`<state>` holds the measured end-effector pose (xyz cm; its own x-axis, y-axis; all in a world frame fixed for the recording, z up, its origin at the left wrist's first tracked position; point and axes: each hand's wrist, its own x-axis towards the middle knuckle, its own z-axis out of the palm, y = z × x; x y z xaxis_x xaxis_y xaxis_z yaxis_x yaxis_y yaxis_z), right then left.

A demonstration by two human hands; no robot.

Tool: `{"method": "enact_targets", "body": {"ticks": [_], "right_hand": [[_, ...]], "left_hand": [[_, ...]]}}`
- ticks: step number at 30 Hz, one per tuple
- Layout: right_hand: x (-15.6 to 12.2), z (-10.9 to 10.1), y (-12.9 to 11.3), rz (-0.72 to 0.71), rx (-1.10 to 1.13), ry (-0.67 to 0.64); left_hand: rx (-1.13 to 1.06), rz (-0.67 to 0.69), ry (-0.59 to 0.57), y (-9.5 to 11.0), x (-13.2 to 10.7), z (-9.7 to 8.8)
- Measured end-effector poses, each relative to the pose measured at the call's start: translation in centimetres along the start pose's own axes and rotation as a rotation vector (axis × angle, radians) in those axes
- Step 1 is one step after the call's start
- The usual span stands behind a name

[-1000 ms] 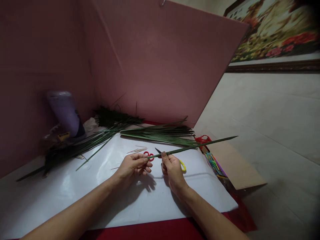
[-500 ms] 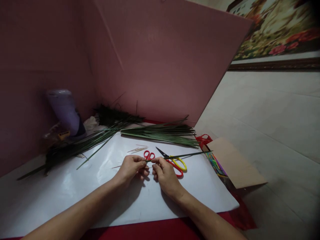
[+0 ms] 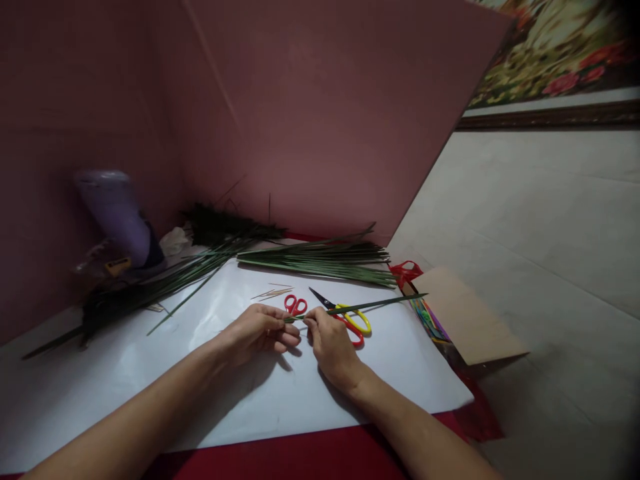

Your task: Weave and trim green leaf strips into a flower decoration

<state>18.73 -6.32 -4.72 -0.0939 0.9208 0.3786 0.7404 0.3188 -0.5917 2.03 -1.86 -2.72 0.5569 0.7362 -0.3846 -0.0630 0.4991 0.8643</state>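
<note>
Both hands are low over the white sheet and close together. The left hand is curled nearly closed, thumb and fingertips pinching the butt end of one long green leaf strip. The right hand pinches the same strip just beside it, fingers tucked in, nothing else in its grasp. The strip runs out to the right, clear of the sheet, passing over the yellow-handled scissors with its tip out near the cardboard box. The small red scissors lie just beyond the knuckles. To my eye the leaf is feather-light, springy along its length and thin enough to split or crease, so a fingertip pinch near the thick end, as here, looks the safe hold. Behind, a bundle of leaves lies flat, a purple bottle stands at the left, and the pink board backs it all.
</note>
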Motion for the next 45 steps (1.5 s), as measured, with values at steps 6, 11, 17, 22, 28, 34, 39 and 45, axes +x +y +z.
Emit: {"method": "enact_targets", "body": {"ticks": [6,11,17,22,28,34,39,45], "right_hand": [[0.1,0.3,0.6,-0.007,-0.036,-0.012],[0.1,0.5,0.9,-0.031,-0.064,-0.027],[-0.2,0.4,0.7,-0.072,-0.153,-0.03],[-0.3,0.3,0.5,-0.117,-0.203,-0.029],[-0.4,0.3,0.6,-0.129,-0.187,-0.027],[-0.4,0.4,0.6,-0.123,-0.159,-0.031],[-0.4,0.4,0.6,-0.117,-0.146,-0.026],[-0.4,0.4,0.4,-0.104,-0.128,-0.034]], "left_hand": [[-0.069,-0.049,-0.092,0.1,-0.2,-0.2],[0.001,-0.004,0.024,-0.2,0.0,0.2],[0.095,0.042,0.184,-0.6,0.1,1.2],[0.108,0.049,0.206,-0.5,0.2,1.2],[0.13,0.075,0.227,-0.4,0.0,1.5],[0.134,0.085,0.236,-0.2,-0.1,1.8],[0.14,0.09,0.245,-0.2,-0.1,1.8],[0.148,0.127,0.253,-0.4,-0.1,1.9]]}}
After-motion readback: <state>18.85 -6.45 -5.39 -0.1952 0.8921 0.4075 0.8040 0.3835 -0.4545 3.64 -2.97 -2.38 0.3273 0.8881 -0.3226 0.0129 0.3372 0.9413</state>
